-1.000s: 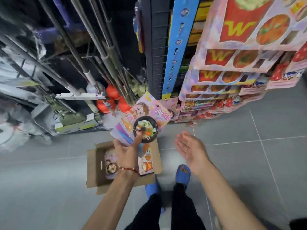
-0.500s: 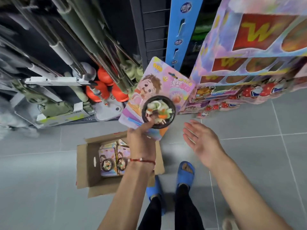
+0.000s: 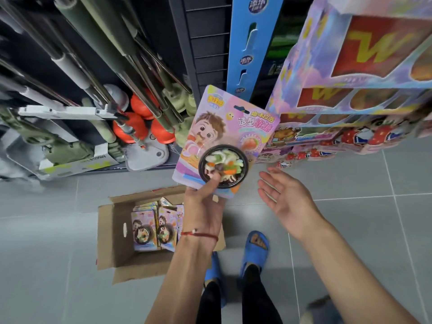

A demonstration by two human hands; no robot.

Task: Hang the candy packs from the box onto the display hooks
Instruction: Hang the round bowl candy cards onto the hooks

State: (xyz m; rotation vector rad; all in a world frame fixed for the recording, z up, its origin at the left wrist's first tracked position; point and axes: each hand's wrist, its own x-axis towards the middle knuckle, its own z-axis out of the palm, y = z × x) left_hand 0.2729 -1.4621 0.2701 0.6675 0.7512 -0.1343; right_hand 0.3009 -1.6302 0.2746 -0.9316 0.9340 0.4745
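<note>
My left hand (image 3: 205, 204) grips a pink candy pack (image 3: 224, 127) by its lower edge, thumb on the black bowl blister at its front. The pack is held up at chest height, tilted, its hang hole at the top. My right hand (image 3: 287, 199) hovers to the right of it, palm up, fingers spread and holding nothing. Below on the floor stands an open cardboard box (image 3: 112, 235) with several more candy packs (image 3: 152, 228) lying inside. Hanging candy packs (image 3: 364, 80) fill the display at the upper right; its hooks are hidden.
A blue hang strip (image 3: 247, 43) and a dark grid panel (image 3: 205, 43) rise ahead. Mop poles and orange mop heads (image 3: 138, 125) crowd the left shelf. Grey tile floor (image 3: 350, 230) lies around my feet in blue slippers (image 3: 254, 246).
My left hand has lifted the candy pack up out of the box toward the display. My right hand has risen alongside it and turned palm up.
</note>
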